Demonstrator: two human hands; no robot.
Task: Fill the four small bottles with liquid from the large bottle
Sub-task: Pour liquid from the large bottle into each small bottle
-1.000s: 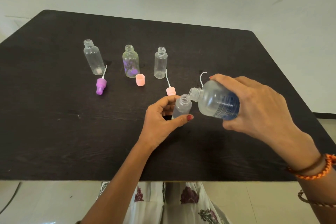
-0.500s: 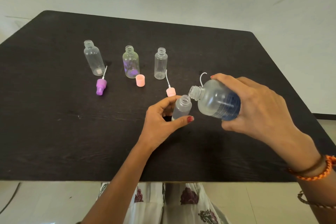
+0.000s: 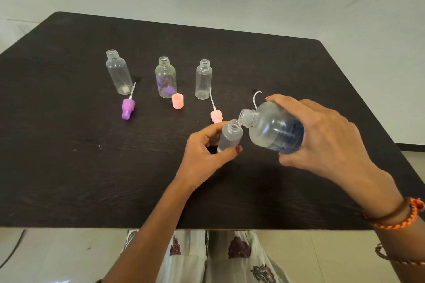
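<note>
Head view shows me the pour in mid-course. My right hand (image 3: 322, 135) is wrapped round the large bottle (image 3: 276, 131), which lies nearly on its side, neck pointing left. My left hand (image 3: 204, 154) pinches the small bottle (image 3: 230, 135) between thumb and fingers, above the near middle of the counter (image 3: 69, 167).

Compared with a second ago, the large bottle has drawn back a little: its mouth was pressed right over the small bottle's opening, and now it sits just beside and slightly above the rim, with the neck raised a touch. The small bottle has hardly moved. I can't make out a stream between the two mouths, and the level inside the small bottle is hard to read, though its lower part looks cloudy with liquid.

My reading is that this first fill is ending or pausing, rather than just starting. If so, the next move would be to level the large bottle fully and set this one down.

Three more small bottles stand uncapped in a row farther back: the left bottle (image 3: 117, 73), the purple-tinted bottle (image 3: 166, 78) and the right bottle (image 3: 203, 80). All three look empty, so most of the task remains. A purple pump cap (image 3: 127, 109), an orange cap (image 3: 177, 100) and a pink pump cap (image 3: 216, 115) lie near them.
</note>
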